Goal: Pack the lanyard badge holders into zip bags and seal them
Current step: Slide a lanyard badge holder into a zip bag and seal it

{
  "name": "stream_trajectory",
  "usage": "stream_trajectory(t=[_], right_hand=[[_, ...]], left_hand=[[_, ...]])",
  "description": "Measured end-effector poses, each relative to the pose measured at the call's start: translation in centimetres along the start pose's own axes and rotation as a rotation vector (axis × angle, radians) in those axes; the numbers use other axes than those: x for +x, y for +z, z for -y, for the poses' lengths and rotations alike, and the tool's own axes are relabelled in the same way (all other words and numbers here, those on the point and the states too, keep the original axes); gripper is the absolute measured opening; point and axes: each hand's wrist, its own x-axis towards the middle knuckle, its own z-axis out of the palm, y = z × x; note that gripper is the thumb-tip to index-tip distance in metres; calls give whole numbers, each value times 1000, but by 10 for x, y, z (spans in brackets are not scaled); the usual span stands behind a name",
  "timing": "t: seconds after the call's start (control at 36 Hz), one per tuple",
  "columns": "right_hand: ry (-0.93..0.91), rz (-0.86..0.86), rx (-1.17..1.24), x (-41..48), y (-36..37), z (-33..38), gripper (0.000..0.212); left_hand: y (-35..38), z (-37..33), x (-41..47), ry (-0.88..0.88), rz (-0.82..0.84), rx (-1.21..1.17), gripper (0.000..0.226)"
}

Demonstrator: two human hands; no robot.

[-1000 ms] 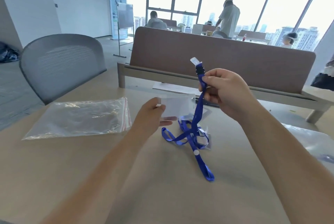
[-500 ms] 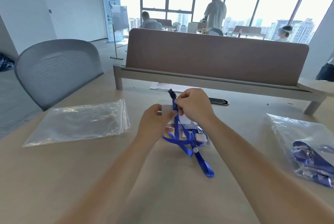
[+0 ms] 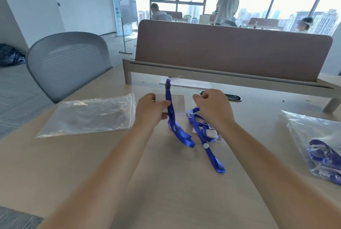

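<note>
The left hand (image 3: 151, 107) held a clear badge holder (image 3: 178, 103) raised just above the table (image 3: 92, 164), thumb pinching a blue lanyard (image 3: 170, 112) against the holder's near face. The strap stood up past the holder to a black buckle (image 3: 168, 84) and hung down to a fold touching the tabletop. The right hand (image 3: 212, 107) hovered beside it with its fingers curled. A loop of blue strap lay just at its knuckles, and it could not be told whether the hand gripped it.

Below the right hand lay a loose heap (image 3: 206, 130) of blue strap and clear holders. One strap with a white bead (image 3: 205, 146) ran from the heap toward the person.

Two containers sat on the table. To the left a flat zip bag (image 3: 86, 116) lay with its red-lined mouth turned toward the hands, and only the tabletop showed through its clear film. Well apart on the right, a second zip bag (image 3: 302, 127) was crumpled and bulging, with bundled blue lanyards (image 3: 324, 153) inside it. Whether that bag's mouth was sealed could not be told.
</note>
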Motion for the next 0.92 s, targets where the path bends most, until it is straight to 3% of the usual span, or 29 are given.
stream_trajectory(t=[0.08,0.17,0.31,0.36,0.44,0.53,0.67,0.75,0.83,0.92], right_hand=[[102,44,105,-2,1,-14,27],[131,333,282,-8,9,-25,15],[-44,757,315,-35,20,-18,41],[-93,842,306,-41,25,-10,36],[-170,859,236,-45,29,-4,17],[-200,858,220,-42,29,-7,24],[-65,910,427,-26,23,-24,18],[-2,896,527,-12,19,-29,18],[102,833,646,-3,11,-22,14],[80,673,619,3,6,-11,8]], left_hand=[[-14,-8,10,-22,-26,-54,29],[-20,-16,16,-45,-18,-97,25],[-23,-19,15,-66,32,-162,21],[-26,-19,14,-78,55,-200,21],[-37,-15,16,-132,106,-289,25],[-54,-13,18,-196,201,-337,49],[-80,-12,7,-161,509,-234,28],[-88,-7,2,-110,639,-30,24],[-87,2,0,-101,667,97,45],[-81,13,0,-91,623,193,39]])
